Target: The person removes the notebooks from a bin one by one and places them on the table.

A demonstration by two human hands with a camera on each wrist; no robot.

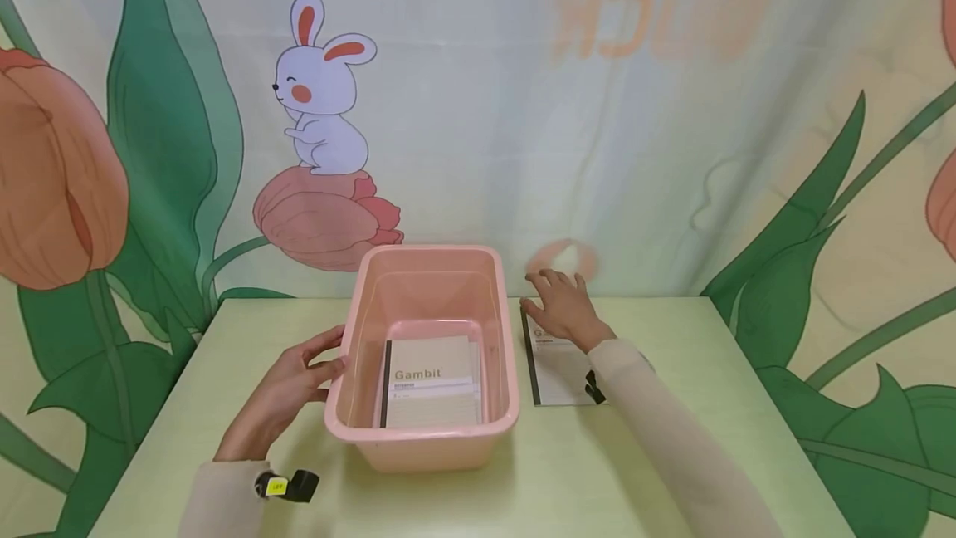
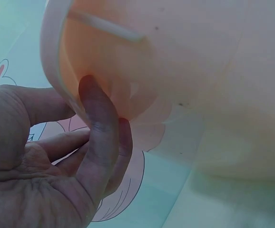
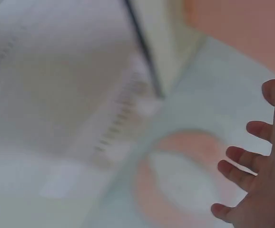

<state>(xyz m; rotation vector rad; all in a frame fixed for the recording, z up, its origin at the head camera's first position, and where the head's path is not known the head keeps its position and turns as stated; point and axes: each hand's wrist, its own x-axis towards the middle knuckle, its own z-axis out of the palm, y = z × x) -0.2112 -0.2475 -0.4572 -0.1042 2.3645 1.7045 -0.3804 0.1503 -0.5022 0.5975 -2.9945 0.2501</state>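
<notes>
A pink plastic basin (image 1: 422,435) stands on the table, with a stack of Gambit notebooks (image 1: 433,401) lying inside. At its left side, my left hand (image 1: 287,384) grips the rim; in the left wrist view the fingers (image 2: 99,109) curl over the basin's edge. To the right of the basin, another Gambit notebook (image 1: 560,384) with a dark spine lies on the table. My right hand (image 1: 563,310) is spread over its upper part, hiding some of the cover. Seen from the right wrist, its fingers (image 3: 244,159) are apart and hold nothing.
The pale green table (image 1: 672,405) ends at a hanging curtain (image 1: 478,106) printed with a rabbit and tulips. The basin's high walls stand between the two hands. Dark straps with small black pieces (image 1: 299,486) sit at the wrists.
</notes>
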